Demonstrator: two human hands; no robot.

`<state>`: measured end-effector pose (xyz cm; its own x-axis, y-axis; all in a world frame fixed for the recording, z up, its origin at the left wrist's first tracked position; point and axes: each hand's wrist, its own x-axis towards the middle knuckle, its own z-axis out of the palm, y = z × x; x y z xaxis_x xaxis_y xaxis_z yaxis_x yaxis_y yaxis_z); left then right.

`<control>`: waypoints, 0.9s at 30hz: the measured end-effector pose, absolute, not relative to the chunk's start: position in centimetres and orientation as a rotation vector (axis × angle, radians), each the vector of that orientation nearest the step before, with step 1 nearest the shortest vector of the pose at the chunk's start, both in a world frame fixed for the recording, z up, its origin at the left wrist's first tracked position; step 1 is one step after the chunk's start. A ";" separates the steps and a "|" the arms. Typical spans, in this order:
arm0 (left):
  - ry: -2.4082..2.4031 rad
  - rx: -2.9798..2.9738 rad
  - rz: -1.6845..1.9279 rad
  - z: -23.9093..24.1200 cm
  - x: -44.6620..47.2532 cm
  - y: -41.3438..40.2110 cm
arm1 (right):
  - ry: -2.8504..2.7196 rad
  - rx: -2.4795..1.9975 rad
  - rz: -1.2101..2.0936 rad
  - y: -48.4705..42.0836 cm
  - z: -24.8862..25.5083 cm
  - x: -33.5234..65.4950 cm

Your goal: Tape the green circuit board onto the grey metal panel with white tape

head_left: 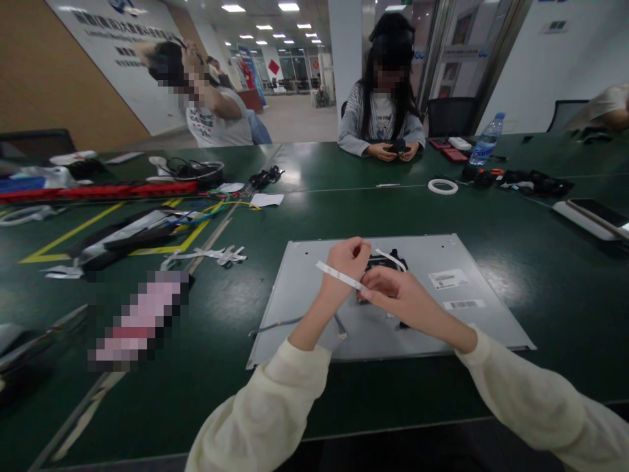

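Observation:
A grey metal panel (304, 288) with labels lies flat on the green table in front of me. My right hand (407, 295) pinches a narrow white strip (339, 275), which stretches leftward across the back of my left hand. My left hand (344, 265) is closed above the panel, fingertips curled together; whatever they hold is hidden. Beneath and behind both hands sits a black part (381, 260), mostly covered. Another white strip (393, 259) curves over it. A dark cable (278, 324) and a small connector (342, 333) lie on the panel near my left wrist.
Beyond the panel lies a white tape roll (443, 187). A water bottle (486, 140) stands back right, near a phone (602, 217). To the left are a blurred pink object (142, 318), crumpled strips (223, 255) and cables (196, 169). A person (386, 98) sits opposite, holding a black object.

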<state>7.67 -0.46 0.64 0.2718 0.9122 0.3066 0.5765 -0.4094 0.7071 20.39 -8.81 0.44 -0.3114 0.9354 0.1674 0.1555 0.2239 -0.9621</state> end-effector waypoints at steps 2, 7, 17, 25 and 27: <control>1.403 2.167 0.952 0.7 7.3 -0.4 | -1.602 -1.018 1.237 -8.5 0.1 19.9; 1.564 2.329 0.815 0.9 6.4 -0.1 | -1.426 -1.021 1.321 -8.2 -0.8 19.2; 1.494 2.006 0.698 1.6 3.4 1.9 | -1.165 -1.096 1.293 -7.5 -1.7 19.2; 1.060 1.561 0.514 2.9 2.8 1.5 | -1.085 -1.106 1.317 -7.3 -2.3 19.5; 1.056 1.588 0.493 2.6 2.7 1.7 | -1.113 -1.084 1.337 -7.5 -2.6 19.2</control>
